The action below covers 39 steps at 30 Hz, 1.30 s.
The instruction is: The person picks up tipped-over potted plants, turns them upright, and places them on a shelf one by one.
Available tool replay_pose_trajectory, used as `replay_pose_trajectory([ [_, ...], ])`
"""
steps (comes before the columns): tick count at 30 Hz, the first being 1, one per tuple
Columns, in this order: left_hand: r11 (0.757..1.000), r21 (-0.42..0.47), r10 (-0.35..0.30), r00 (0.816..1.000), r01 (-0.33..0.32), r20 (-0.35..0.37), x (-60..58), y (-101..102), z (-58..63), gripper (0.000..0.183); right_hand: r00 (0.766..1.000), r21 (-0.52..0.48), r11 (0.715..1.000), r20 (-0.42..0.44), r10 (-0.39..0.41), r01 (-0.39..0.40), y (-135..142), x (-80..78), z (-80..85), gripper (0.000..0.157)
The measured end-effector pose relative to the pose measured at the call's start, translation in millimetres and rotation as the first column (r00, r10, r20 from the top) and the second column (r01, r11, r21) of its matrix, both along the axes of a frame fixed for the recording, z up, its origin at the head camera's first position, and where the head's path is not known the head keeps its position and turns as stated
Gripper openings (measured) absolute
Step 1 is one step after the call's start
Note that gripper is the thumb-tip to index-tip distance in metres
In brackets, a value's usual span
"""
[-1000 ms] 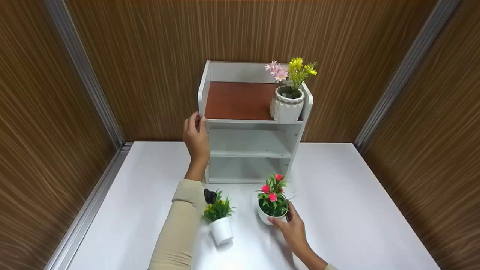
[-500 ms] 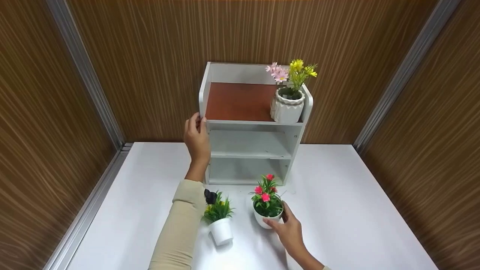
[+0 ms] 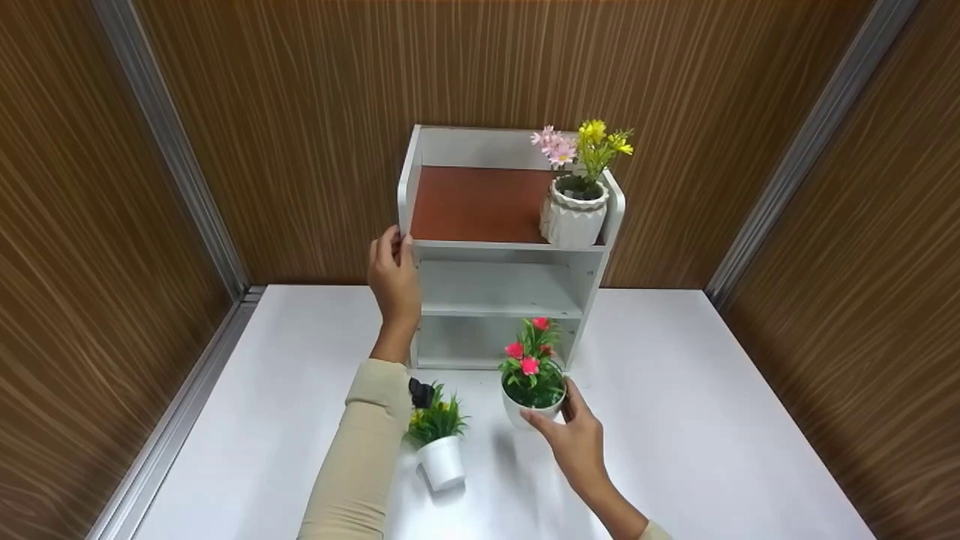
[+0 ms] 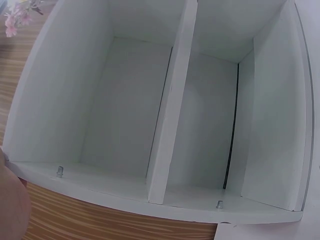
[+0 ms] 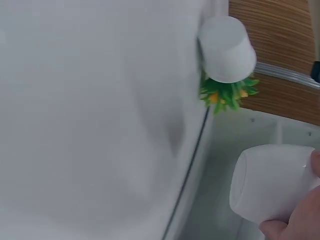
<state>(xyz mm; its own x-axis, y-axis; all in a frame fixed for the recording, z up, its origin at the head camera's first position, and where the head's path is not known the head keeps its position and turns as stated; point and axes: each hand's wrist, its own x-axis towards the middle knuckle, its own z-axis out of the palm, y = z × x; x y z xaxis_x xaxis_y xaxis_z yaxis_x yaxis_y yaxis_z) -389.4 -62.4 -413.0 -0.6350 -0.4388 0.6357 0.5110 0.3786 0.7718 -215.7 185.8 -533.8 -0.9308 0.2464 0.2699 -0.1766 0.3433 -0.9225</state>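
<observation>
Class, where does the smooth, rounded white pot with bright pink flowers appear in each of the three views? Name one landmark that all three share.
Head: the rounded white pot is below centre, slightly right, gripped by the right hand.
Left wrist: not in this picture.
Right wrist: lower right, gripped by the same hand, its base facing picture-left.
Shared landmark: the white, open-fronted shelf unit.

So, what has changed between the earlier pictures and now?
The right hand, already holding the bright-pink-flowered pot, has moved it slightly left, then up toward the shelf; nothing was let go. The left hand at the shelf's side, the yellow-flowered pot on the table and the textured pot on top stayed.
</observation>
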Motion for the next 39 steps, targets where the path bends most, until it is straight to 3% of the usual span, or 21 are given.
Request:
replay_pose_trajectory([
  [15,1.0,-0.001,-0.012,1.0,0.012,0.006,0.2,0,0.4,0.032,0.994,-0.064,0.998,-0.111,-0.024,0.017,-35,-7.9,67.6,0.088],
  [32,1.0,-0.024,0.013,1.0,-0.013,-0.006,0.0,0,0.1,0.03,0.968,-0.128,0.992,-0.25,-0.021,-0.011,-49,-33.1,119.0,0.088],
  [39,1.0,-0.016,0.007,1.0,-0.007,0.017,-1.0,-1,0.1,0.031,0.961,-0.128,0.992,-0.272,-0.047,0.012,-54,-45.0,145.1,0.088],
])
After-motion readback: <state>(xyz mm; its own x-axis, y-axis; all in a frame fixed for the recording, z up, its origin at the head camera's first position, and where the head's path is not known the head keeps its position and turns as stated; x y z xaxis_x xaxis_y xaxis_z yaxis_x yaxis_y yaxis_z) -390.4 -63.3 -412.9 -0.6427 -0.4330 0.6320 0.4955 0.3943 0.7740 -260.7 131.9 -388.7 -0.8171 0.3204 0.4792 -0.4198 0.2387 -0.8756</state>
